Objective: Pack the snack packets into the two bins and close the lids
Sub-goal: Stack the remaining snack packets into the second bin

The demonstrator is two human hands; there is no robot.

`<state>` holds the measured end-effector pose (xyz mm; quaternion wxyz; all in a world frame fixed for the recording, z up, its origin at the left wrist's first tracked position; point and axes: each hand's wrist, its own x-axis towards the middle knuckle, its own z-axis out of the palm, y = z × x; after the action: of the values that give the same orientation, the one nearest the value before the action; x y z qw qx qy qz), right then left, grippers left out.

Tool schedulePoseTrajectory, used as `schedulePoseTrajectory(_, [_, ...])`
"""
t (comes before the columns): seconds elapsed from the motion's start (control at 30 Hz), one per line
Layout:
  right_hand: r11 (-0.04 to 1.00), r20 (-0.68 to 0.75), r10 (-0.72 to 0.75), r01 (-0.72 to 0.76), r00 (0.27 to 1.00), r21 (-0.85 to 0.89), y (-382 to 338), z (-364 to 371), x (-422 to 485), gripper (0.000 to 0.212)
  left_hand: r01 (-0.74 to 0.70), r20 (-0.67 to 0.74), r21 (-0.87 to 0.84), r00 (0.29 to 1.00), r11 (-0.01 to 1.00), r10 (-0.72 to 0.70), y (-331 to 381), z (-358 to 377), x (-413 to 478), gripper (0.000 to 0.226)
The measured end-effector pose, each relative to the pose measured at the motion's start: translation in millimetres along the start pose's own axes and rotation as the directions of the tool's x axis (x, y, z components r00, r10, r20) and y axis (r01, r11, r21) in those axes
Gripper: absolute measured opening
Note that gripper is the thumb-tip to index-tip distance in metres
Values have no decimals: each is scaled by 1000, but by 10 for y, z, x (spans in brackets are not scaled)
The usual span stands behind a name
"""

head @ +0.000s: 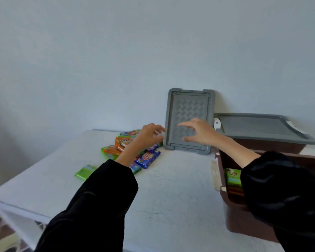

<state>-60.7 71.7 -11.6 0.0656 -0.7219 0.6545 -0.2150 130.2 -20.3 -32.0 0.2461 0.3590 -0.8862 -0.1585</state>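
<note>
both hands (149,135) (198,130) spread empty before rectangular grey woven-textured plastic lid (189,120).

Grey woven-pattern lid (188,120), brown bins (231,206), black sleeves (98,197).

My right sleeve (280,193) hides most of the near bin's (244,220) contents; my left hand (147,136) covers part of the snack packets (147,158); their print is blurred.

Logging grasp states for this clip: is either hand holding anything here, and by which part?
Nothing is held. The left hand and right hand are both open, reaching toward the loose grey lid leaning against the wall.
</note>
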Motion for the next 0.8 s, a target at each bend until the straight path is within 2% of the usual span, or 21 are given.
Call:
schedulePoseTrajectory(0.27, [997, 169, -81, 82, 982, -3, -803, 973, 841, 58, 293, -88, 27, 953, 956, -290, -1165, -568, -565, 26])
schedulePoseTrajectory(0.5, [998, 342, -62, 60, 938, 18, -1053, 1856, 1051, 55, 545, 44, 182, 827, 818, -561, -1966, -336, -1041, 43])
schedulePoseTrajectory(0.6, [998, 378, -36, 55, 925, -39, -1077, 2133, 1029, 52, 584, 92, 264, 777, 768, -623, -2087, -119, -1152, 49])
schedulePoseTrajectory(0.8, [972, 297, -23, 91, 954, -216, -1090, 2333, 894, 53, 567, 66, 294, 791, 770, -608, -2087, -37, -1193, 42])
